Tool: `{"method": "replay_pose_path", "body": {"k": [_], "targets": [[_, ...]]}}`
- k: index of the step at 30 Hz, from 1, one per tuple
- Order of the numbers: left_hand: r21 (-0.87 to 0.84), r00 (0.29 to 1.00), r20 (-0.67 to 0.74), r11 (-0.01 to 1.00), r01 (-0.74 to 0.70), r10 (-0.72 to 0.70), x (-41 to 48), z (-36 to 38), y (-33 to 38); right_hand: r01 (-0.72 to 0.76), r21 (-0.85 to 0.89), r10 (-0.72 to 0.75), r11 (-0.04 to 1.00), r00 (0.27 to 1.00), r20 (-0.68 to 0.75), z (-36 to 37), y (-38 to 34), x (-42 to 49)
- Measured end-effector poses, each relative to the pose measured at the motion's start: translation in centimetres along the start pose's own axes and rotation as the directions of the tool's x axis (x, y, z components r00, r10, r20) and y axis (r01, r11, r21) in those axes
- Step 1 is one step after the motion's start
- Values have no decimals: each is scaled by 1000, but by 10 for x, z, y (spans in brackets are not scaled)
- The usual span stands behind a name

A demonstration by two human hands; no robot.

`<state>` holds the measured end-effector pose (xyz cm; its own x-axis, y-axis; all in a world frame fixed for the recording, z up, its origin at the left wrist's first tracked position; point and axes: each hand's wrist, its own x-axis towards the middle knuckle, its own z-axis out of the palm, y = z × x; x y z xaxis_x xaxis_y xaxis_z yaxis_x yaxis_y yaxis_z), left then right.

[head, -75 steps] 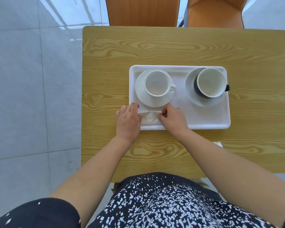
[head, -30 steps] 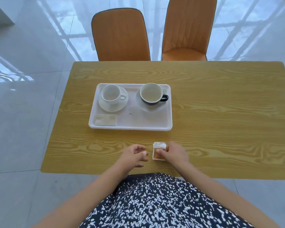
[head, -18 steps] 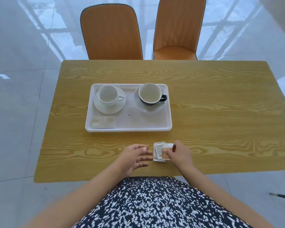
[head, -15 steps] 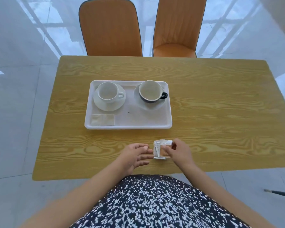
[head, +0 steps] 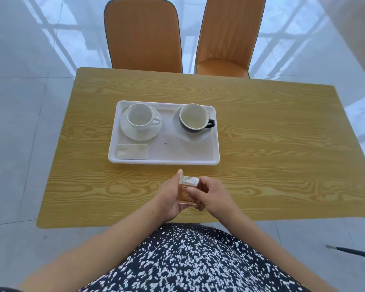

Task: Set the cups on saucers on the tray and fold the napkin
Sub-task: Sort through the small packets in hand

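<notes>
arms: both forearms reach forward and meet above the table's (head: 272, 133) near edge.
left hand (head: 169, 197): fingers curled round the left side of a small packet (head: 183, 194).
right hand (head: 214, 192): thumb and fingers pinch the packet's right side.
tray (head: 198, 163): just beyond both hands, apart from them; white cup (head: 139, 116) and dark cup (head: 193, 116) each on a saucer.
folded napkin (head: 132, 151): in the tray corner nearest the left hand.

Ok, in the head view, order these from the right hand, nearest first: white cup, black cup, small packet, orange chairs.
1. Small packet, gripped by the right hand.
2. Black cup, on the tray, right side.
3. White cup, on the tray, left side.
4. Orange chairs, beyond the table.
</notes>
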<state>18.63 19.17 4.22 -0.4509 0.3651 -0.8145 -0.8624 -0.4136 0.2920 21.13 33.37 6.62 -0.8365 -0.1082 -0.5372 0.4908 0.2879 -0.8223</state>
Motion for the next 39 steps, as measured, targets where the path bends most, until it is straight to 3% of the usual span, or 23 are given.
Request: {"method": "replay_pose_path", "body": {"k": [5, 10, 13, 16, 24, 33, 39], "targets": [[-43, 1000, 22, 999, 3, -2, -4, 0, -1, 20, -217, -36, 976, 997, -73, 7, -3, 1], [-23, 995, 100, 1000, 4, -2, -8, -4, -6, -12, -530, -94, 848, 980, -173, 7, 2, 1], [94, 992, 125, 995, -36, 24, -12, -4, -9, -48, -538, -78, 841, 975, -208, 4, 9, 1], [209, 997, 48, 976, -68, 59, -14, -5, -15, -55, -558, -75, 828, 975, -208, -1, 18, 0], [263, 998, 19, 963, -64, 61, -22, -14, -20, -136, -433, 24, 891, 967, -255, -22, 58, 13], [239, 992, -2, 963, -122, 126, -32, -24, -15, -302, -548, 114, 780, 930, -350, -26, 80, 43], [103, 981, 53, 976, -193, 189, -41, -16, -3, -342, -561, 157, 754, 923, -352, -24, 82, 50]]}}
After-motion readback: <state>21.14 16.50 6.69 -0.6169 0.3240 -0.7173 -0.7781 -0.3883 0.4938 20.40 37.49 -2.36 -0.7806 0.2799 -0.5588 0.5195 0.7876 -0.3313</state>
